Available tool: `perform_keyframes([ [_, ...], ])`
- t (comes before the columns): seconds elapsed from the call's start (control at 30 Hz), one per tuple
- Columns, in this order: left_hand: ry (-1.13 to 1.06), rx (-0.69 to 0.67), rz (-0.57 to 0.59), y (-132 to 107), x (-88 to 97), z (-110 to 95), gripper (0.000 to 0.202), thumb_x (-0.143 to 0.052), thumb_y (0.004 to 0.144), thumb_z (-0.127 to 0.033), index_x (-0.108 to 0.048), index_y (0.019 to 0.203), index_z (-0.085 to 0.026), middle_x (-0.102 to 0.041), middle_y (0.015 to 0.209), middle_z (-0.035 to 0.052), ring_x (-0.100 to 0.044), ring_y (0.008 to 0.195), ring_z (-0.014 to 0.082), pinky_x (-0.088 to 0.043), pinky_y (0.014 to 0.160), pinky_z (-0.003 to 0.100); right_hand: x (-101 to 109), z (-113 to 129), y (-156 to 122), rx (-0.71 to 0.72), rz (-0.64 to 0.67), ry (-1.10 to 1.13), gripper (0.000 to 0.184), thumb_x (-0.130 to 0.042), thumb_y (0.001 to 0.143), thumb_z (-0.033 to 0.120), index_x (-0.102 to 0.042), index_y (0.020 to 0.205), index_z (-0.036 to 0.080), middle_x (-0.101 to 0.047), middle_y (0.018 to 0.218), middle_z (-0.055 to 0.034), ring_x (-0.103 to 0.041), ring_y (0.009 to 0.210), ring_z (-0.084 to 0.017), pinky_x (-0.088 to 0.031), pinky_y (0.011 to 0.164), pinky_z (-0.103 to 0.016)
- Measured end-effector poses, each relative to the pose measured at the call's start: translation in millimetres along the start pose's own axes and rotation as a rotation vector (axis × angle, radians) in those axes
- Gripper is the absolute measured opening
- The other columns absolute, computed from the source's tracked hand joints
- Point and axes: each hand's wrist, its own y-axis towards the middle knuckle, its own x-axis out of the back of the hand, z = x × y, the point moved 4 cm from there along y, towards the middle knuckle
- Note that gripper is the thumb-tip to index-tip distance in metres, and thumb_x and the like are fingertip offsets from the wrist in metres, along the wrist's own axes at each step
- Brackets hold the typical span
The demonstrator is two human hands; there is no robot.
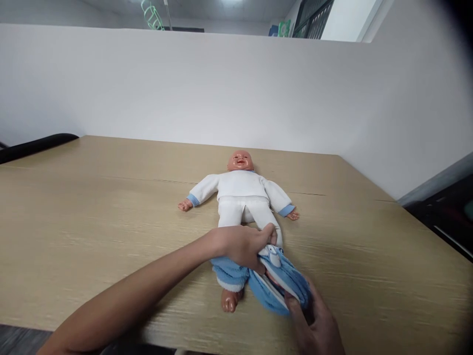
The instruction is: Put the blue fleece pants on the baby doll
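A baby doll [242, 185] lies on its back on the table, head away from me, in a white top with blue cuffs. Blue fluffy pants [231, 271] with white trim are around its lower legs. One foot [231, 300] sticks out of the leg opening on the left; the other foot is hidden in the cloth. My left hand [247, 245] reaches across the doll's legs, its fingers closed on the upper edge of the pants by the right-hand leg. Low on that same pant leg, my right hand [314, 320] grips the bunched cloth, thumb at the opening.
The wooden table [129, 207] spreads around the doll, with a white partition wall [185, 88] behind it. A black curved object [40, 145] is at the left edge. Dark objects [436, 212] stand beyond the table's right side.
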Motion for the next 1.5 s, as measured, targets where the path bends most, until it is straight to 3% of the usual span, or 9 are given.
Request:
perform_keyframes([
  [0.3, -0.547, -0.199, -0.157, -14.7, -0.7, 8.4, 0.064, -0.080, 0.077, -0.030, -0.038, 0.124, -0.020, -0.065, 0.113, 0.0079, -0.067, 0.102, 0.0275, -0.052, 0.082, 0.035, -6.0, -19.2, 4.9, -0.204, 0.161, 0.340, 0.032, -0.065, 0.094, 0.041, -0.069, 0.121, 0.026, -0.080, 0.116, -0.0094, -0.077, 0.104, -0.033, -0.065, 0.086, -0.039],
  [0.5, -0.605, -0.296, -0.289, -29.8, -1.3, 8.8, 0.056, -0.075, 0.081, -0.018, -0.050, 0.132, -0.019, -0.065, 0.119, 0.0068, -0.063, 0.109, 0.0256, -0.050, 0.092, 0.035, -4.1, 2.5, 37.3, 0.035, 0.069, 0.448, 0.032, -0.069, 0.090, 0.032, -0.060, 0.121, 0.025, -0.066, 0.135, -0.0101, -0.067, 0.120, -0.027, -0.056, 0.099, -0.032],
  [0.67, -0.575, -0.300, -0.333, -36.9, 5.1, 9.8, 0.017, -0.073, 0.092, -0.028, -0.066, 0.102, -0.016, -0.064, 0.096, 0.0027, -0.061, 0.092, 0.0203, -0.048, 0.083, 0.029, 5.7, 8.0, 73.3, 0.051, 0.425, 0.363, 0.032, -0.068, 0.095, 0.035, -0.058, 0.124, 0.025, -0.069, 0.106, -0.0051, -0.068, 0.098, -0.024, -0.055, 0.086, -0.032],
  [0.77, -0.392, -0.270, -0.431, -45.0, 6.7, 11.6, 0.030, -0.084, 0.085, -0.040, -0.070, 0.100, -0.017, -0.065, 0.099, 0.0045, -0.060, 0.097, 0.0235, -0.047, 0.088, 0.033, 14.0, 25.4, 88.1, 0.128, 0.730, 0.224, 0.029, -0.069, 0.096, 0.039, -0.062, 0.120, 0.024, -0.069, 0.108, -0.0050, -0.065, 0.104, -0.026, -0.052, 0.091, -0.035],
  [0.9, -0.210, -0.237, -0.593, -69.3, 3.8, 22.2, 0.049, -0.088, 0.080, -0.049, -0.070, 0.117, -0.023, -0.062, 0.133, 0.0098, -0.051, 0.128, 0.0322, -0.039, 0.113, 0.044, 23.2, 45.3, 100.7, 0.224, 0.887, 0.064, 0.031, -0.071, 0.096, 0.046, -0.064, 0.118, 0.025, -0.065, 0.107, -0.0028, -0.061, 0.099, -0.024, -0.049, 0.088, -0.033],
  [1.07, -0.236, -0.155, -0.653, -95.1, -2.7, 45.7, 0.034, -0.082, 0.085, -0.043, -0.068, 0.108, -0.022, -0.044, 0.160, 0.0102, -0.033, 0.149, 0.0363, -0.030, 0.123, 0.049, 15.0, 53.7, 118.3, 0.353, 0.817, 0.062, 0.025, -0.062, 0.102, 0.046, -0.066, 0.100, 0.022, -0.059, 0.091, -0.0013, -0.056, 0.082, -0.020, -0.047, 0.076, -0.030],
  [1.2, -0.570, -0.144, -0.696, -88.1, -3.6, 62.1, 0.021, -0.066, 0.099, -0.041, -0.064, 0.105, -0.021, -0.056, 0.146, 0.0094, -0.048, 0.140, 0.0292, -0.036, 0.121, 0.045, -3.3, 59.0, 144.3, 0.434, 0.620, 0.142, 0.027, -0.059, 0.103, 0.047, -0.066, 0.097, 0.022, -0.061, 0.089, -0.0016, -0.056, 0.085, -0.021, -0.046, 0.079, -0.031],
  [1.4, -0.881, 0.071, -0.930, -71.3, -16.3, 91.8, 0.038, -0.068, 0.095, -0.056, -0.060, 0.105, -0.020, -0.058, 0.134, 0.0080, -0.056, 0.126, 0.0247, -0.048, 0.103, 0.032, -31.1, 42.6, 165.6, 0.185, 0.425, 0.238, 0.041, -0.068, 0.093, 0.063, -0.070, 0.102, 0.023, -0.068, 0.097, -0.0019, -0.063, 0.097, -0.023, -0.051, 0.092, -0.031],
  [1.5, -0.981, 0.103, -0.895, -70.7, -28.6, 95.1, 0.042, -0.067, 0.095, -0.059, -0.061, 0.105, -0.019, -0.062, 0.119, 0.0066, -0.059, 0.112, 0.0226, -0.048, 0.097, 0.031, -42.9, 23.4, 159.1, -0.043, 0.411, 0.375, 0.049, -0.072, 0.088, 0.068, -0.073, 0.110, 0.025, -0.074, 0.109, -0.0036, -0.066, 0.113, -0.026, -0.053, 0.100, -0.034],
])
